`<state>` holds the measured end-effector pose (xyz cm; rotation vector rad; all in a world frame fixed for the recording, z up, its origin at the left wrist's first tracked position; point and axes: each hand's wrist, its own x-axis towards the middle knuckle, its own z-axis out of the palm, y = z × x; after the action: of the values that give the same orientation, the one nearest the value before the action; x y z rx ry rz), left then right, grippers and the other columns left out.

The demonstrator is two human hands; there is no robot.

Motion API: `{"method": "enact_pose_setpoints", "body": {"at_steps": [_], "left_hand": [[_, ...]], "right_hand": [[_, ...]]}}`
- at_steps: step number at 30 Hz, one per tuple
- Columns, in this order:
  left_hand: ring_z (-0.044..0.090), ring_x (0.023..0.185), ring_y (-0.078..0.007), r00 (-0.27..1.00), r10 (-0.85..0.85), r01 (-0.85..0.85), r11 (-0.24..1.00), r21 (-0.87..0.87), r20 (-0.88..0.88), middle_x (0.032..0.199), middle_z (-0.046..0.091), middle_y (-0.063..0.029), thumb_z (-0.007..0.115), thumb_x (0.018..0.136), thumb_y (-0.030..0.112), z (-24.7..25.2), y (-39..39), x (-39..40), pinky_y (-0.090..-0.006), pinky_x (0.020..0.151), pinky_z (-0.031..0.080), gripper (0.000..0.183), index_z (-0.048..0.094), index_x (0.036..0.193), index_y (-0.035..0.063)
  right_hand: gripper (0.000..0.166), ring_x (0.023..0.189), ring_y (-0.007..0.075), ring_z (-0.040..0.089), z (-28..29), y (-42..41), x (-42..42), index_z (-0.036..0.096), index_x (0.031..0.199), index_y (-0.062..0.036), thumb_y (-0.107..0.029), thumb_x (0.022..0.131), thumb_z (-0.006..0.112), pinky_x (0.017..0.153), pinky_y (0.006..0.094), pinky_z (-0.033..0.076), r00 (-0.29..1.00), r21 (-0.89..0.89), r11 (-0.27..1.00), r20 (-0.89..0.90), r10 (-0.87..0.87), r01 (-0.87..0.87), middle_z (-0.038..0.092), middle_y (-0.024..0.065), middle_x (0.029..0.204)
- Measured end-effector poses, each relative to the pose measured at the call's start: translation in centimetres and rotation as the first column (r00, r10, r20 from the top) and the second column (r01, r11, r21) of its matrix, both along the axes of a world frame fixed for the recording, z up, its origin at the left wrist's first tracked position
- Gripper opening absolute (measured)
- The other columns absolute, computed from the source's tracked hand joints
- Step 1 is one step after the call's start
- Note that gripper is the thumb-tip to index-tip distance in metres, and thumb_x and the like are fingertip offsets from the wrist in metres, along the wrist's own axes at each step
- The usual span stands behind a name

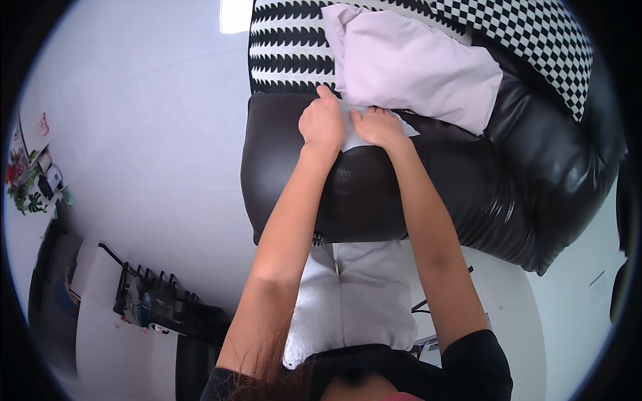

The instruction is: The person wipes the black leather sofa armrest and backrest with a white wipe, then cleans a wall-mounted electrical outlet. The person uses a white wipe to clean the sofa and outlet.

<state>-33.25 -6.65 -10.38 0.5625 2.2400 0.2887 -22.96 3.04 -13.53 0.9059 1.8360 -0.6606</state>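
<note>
Both my hands are on a thin white cloth or wipe [355, 136] that lies over the dark leather armrest of a sofa [371, 195]. My left hand [322, 120] is curled at the cloth's left edge, its thumb side up; whether it grips the cloth cannot be made out. My right hand [378, 125] rests on the cloth with bent fingers, the tips partly hidden near a crumpled pale pink fabric [411, 70]. That fabric lies just beyond my hands, on the sofa and over a black-and-white patterned cushion or cover [291, 45].
A checkered black-and-white cushion [541, 40] lies at the upper right on the sofa's dark leather [562, 145]. Pale floor [150, 125] stretches to the left, with a black rack [155, 295] at the lower left and plants [25, 193] at the far left.
</note>
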Motion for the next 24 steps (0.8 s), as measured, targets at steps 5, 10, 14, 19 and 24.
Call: {"method": "enact_pose_setpoints", "body": {"at_steps": [5, 10, 14, 19, 24], "left_hand": [[0.070, 0.086, -0.0449, 0.999, -0.023, 0.024, 1.000, -0.015, 0.023, 0.087, 0.070, -0.0288, 0.056, 0.088, 0.006, -2.3, -2.0, -3.3, -0.0523, 0.075, 0.057, 0.021, 0.051, 0.105, -0.0045], [0.072, 0.087, -0.0411, 0.992, -0.126, 0.127, 0.990, -0.061, 0.027, 0.089, 0.071, -0.0267, 0.052, 0.091, 0.007, -4.1, -5.0, -7.6, -0.0484, 0.075, 0.059, 0.014, 0.053, 0.102, -0.0023], [0.072, 0.087, -0.0397, 0.976, -0.215, 0.215, 0.975, -0.047, 0.018, 0.090, 0.072, -0.0255, 0.046, 0.093, 0.006, -6.1, -7.6, -10.3, -0.0481, 0.074, 0.058, 0.015, 0.054, 0.103, -0.0019], [0.070, 0.088, -0.0414, 0.990, -0.140, 0.141, 0.988, -0.055, 0.017, 0.089, 0.071, -0.0251, 0.046, 0.095, 0.010, -8.3, -11.4, -12.5, -0.0509, 0.076, 0.056, 0.015, 0.053, 0.104, -0.0001], [0.068, 0.084, -0.0442, 0.999, 0.037, -0.037, 0.999, -0.002, 0.005, 0.085, 0.070, -0.0261, 0.049, 0.099, 0.017, -8.3, -14.6, -11.6, -0.0534, 0.073, 0.053, 0.018, 0.051, 0.103, -0.0003]], "right_hand": [[0.085, 0.146, 0.0458, 0.030, -1.8, -1.7, -3.2, 0.037, 0.145, 0.0138, -0.057, 0.099, 0.028, 0.120, 0.0498, 0.022, 0.997, -0.043, 0.999, 0.081, -0.003, 0.006, 0.031, 0.0330, 0.155], [0.089, 0.147, 0.0448, 0.027, -2.4, -5.3, -7.7, 0.028, 0.147, 0.0169, -0.057, 0.098, 0.030, 0.120, 0.0502, 0.020, 0.994, 0.085, 0.995, 0.088, -0.060, 0.053, 0.029, 0.0348, 0.155], [0.084, 0.147, 0.0478, 0.023, -2.3, -7.4, -11.3, 0.029, 0.147, 0.0175, -0.052, 0.099, 0.030, 0.119, 0.0565, 0.014, 0.974, 0.044, 0.985, 0.150, -0.172, 0.167, 0.028, 0.0363, 0.154], [0.082, 0.143, 0.0515, 0.026, -3.1, -11.0, -14.5, 0.032, 0.147, 0.0154, -0.050, 0.098, 0.033, 0.116, 0.0580, 0.015, 0.989, 0.143, 0.986, 0.112, -0.098, 0.081, 0.032, 0.0360, 0.152], [0.083, 0.142, 0.0485, 0.030, -3.1, -12.8, -15.2, 0.032, 0.147, 0.0142, -0.054, 0.098, 0.032, 0.116, 0.0568, 0.019, 0.996, 0.163, 0.986, 0.090, 0.013, -0.028, 0.034, 0.0360, 0.151]]}}
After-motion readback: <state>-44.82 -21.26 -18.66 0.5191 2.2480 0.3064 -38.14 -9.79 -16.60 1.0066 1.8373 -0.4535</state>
